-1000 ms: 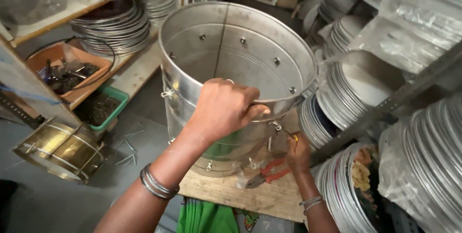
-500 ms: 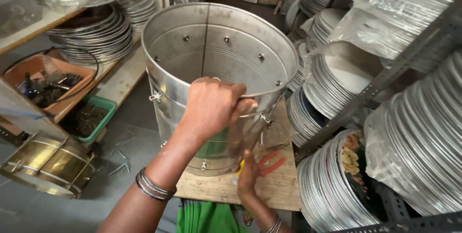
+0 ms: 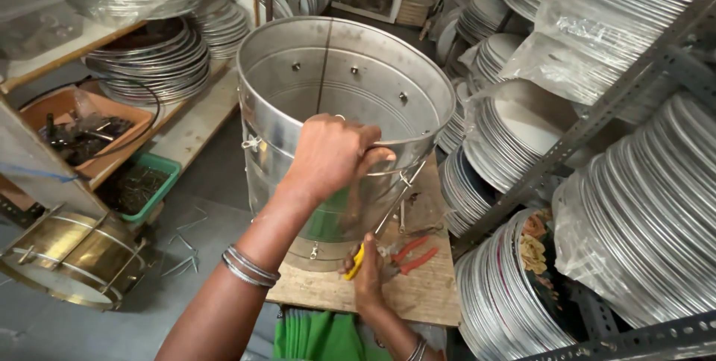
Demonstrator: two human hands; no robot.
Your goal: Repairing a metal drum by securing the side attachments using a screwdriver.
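Steel drum shell [image 3: 335,100], a big open-topped cylinder of shiny sheet metal with small bolts spaced around its inner wall, stands upright on a small wooden tabletop [image 3: 418,294] in the middle of the view. The left hand [image 3: 332,156] lies over the near rim, its grip closed on the edge, fingers curled over the top; several metal bangles [image 3: 250,265] circle that wrist. Thin metal rods run down the outside of the shell below the hand, ending in hooks near the rim.

Lower down, the right hand [image 3: 367,275] sits just beside the base of the shell, its grip closed around a yellow-handled tool [image 3: 355,262]; the working end of that tool is hidden between hand and shell, so its kind cannot be told. Red-handled pliers [image 3: 409,255] lie flat on the tabletop just right of that hand, untouched. Green cloth [image 3: 321,335] shows at the near edge of the tabletop.

Stacks of round metal plates [image 3: 649,204] fill the angle-iron racks on the right, some wrapped in clear plastic. On the left, wooden shelves hold further stacks of rings and plates [image 3: 153,59], an orange tray [image 3: 60,107] of dark hardware, and a green tray [image 3: 160,174] below it. A brass-coloured drum [image 3: 67,256] rests on the floor at lower left, with loose metal rods near it.
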